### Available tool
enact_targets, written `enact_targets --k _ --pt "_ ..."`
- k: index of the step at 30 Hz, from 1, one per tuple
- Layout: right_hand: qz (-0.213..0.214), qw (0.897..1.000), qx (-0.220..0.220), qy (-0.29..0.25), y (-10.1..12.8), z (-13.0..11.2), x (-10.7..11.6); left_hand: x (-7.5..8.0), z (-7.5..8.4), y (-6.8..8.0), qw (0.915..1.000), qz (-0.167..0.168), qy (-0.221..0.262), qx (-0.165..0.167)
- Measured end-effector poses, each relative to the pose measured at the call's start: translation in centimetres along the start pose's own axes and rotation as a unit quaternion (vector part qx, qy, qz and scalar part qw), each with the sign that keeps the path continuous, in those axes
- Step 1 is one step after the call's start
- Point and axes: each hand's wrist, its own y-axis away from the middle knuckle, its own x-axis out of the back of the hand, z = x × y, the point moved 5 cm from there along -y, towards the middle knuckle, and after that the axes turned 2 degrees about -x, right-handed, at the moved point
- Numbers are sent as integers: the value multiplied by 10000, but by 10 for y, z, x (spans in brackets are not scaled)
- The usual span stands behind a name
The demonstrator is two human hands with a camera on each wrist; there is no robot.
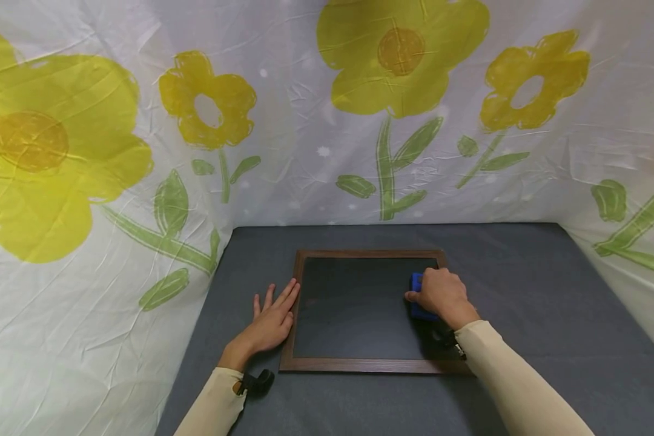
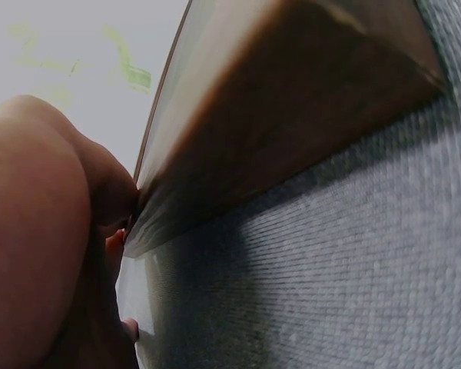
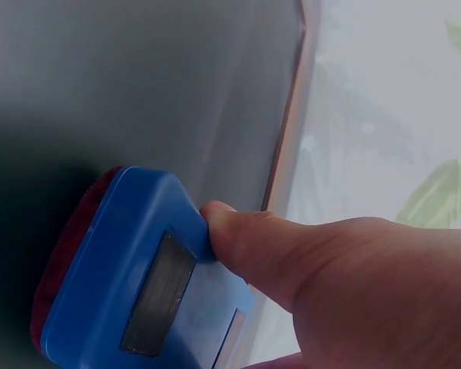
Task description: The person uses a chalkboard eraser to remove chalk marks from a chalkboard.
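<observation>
A dark chalkboard (image 1: 354, 309) in a brown wooden frame (image 1: 370, 365) lies on the grey-covered table. My right hand (image 1: 443, 294) grips a blue board eraser (image 1: 424, 313) on the right part of the board. In the right wrist view the eraser (image 3: 131, 246) has a dark red felt pad facing the board, and the thumb presses its side. My left hand (image 1: 269, 323) lies with straight fingers against the left side of the frame. The left wrist view shows that hand (image 2: 38, 231) beside the frame's edge (image 2: 292, 100).
Dark grey cloth (image 1: 550, 339) covers the table around the board. A white curtain (image 1: 283, 139) with yellow flowers hangs behind and at both sides. Each wrist carries a black strap, such as the left strap (image 1: 258, 383).
</observation>
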Motion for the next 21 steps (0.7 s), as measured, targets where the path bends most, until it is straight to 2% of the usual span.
enact_targets --k 5,21 --pt "34 9998 128 113 -2 -20 -5 -3 -4 -2 9997 -203 -117 116" --pt "136 9993 328 137 -2 -82 -20 -2 -4 -1 9995 -259 -86 138"
